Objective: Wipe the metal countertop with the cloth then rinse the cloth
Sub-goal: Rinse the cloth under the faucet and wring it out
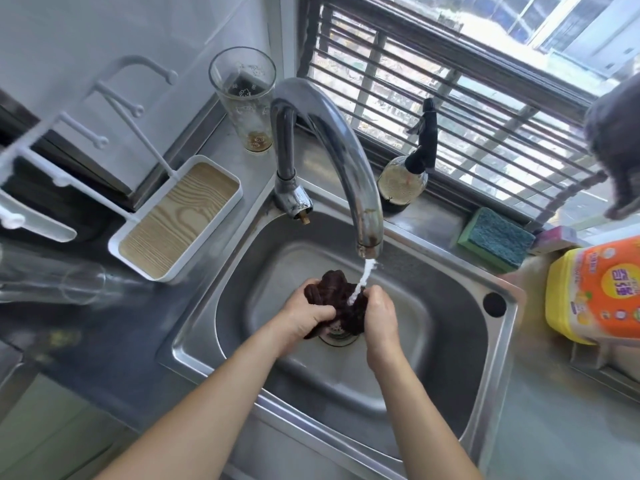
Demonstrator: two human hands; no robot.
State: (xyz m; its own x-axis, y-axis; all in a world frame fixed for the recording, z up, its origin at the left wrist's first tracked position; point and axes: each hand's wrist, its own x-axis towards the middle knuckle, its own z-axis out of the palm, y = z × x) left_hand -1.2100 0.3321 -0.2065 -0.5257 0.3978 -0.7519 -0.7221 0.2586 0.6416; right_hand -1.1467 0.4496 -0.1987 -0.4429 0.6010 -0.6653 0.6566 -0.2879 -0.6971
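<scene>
Gripping a bunched dark maroon cloth (pixel 337 301) from both sides, the left hand (pixel 304 315) and the right hand (pixel 379 315) hold it over the drain (pixel 337 337) of the steel sink (pixel 433 306). Fingers of each hand are curled into the wet folds, the left at the cloth's left edge, the right at its right edge. A white stream of water (pixel 363 278) falls from the curved chrome faucet (pixel 332 133) straight onto the cloth between the two hands.

Around the basin lies the metal tabletop (pixel 554 427). Behind the faucet stands a tall clear glass (pixel 246 98), upright, near the wall. Left of the sink sits a white tray with a wood-grain floor (pixel 176 216), with a white rack (pixel 86 133) rising over it. By the barred window (pixel 450 98) stands a round bottle with a dark pump top (pixel 407 174), and to its right a green and blue sponge (pixel 495 239) lies on the ledge. At the right edge a yellow container with an orange label (pixel 595 289) rests on the tabletop, well apart from the hands
</scene>
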